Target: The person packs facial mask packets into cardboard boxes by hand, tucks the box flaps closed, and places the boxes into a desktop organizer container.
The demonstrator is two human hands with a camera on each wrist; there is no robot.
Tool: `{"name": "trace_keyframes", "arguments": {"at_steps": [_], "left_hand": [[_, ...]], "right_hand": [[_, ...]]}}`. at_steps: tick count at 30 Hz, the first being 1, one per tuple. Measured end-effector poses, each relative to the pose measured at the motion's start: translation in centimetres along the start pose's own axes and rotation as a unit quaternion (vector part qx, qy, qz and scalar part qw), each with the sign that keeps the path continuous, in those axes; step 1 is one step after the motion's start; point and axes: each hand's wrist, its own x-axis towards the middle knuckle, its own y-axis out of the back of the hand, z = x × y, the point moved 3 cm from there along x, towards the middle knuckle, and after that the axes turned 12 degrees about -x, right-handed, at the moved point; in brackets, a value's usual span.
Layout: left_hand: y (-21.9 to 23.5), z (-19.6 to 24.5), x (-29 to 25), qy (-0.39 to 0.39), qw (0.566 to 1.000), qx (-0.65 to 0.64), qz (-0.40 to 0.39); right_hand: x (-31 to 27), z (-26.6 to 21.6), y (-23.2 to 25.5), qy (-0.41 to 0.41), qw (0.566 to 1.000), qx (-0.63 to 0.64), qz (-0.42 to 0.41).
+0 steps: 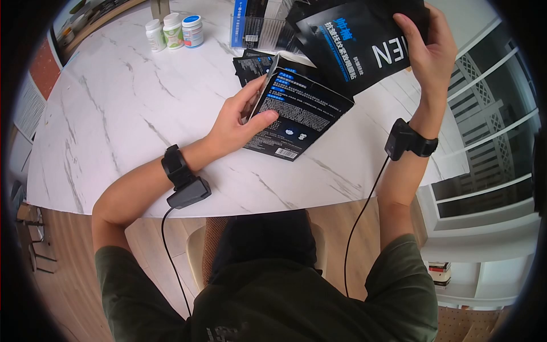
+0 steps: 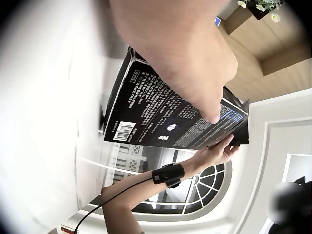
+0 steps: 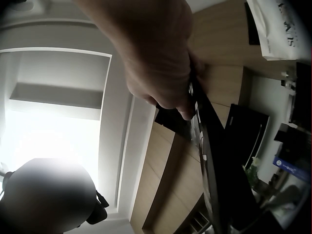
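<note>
A black box with blue and white print is held tilted above the table by the left hand, its thumb on the printed face. In the left wrist view the left hand covers part of the box, and a barcode shows near a corner. The right hand pinches several black sachets, fanned out above and right of the box. In the right wrist view the right hand grips the sachets, seen edge-on. More black sachets lie on the table behind the box.
Three small bottles stand at the back left of the marbled table. A clear organiser with a blue box stands at the back. Black cables run from both wrist cameras. Shelving with books is at the right.
</note>
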Motion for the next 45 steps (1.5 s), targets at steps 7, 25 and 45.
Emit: {"name": "trace_keyframes", "arguments": {"at_steps": [7,25,45], "left_hand": [[0.0,0.2,-0.2,-0.053,0.996,0.071,-0.008],[-0.4,-0.2,0.1,-0.041,0.997,0.064,-0.020],[-0.3,-0.1,-0.2,-0.062,0.995,0.079,-0.011]], "right_hand": [[-0.2,-1.3,-0.5,0.040,0.994,-0.091,0.039],[1.0,-5.7,-1.7,0.192,0.946,-0.238,0.105],[-0.1,-3.0,2.1,0.146,0.988,-0.043,0.035]]}}
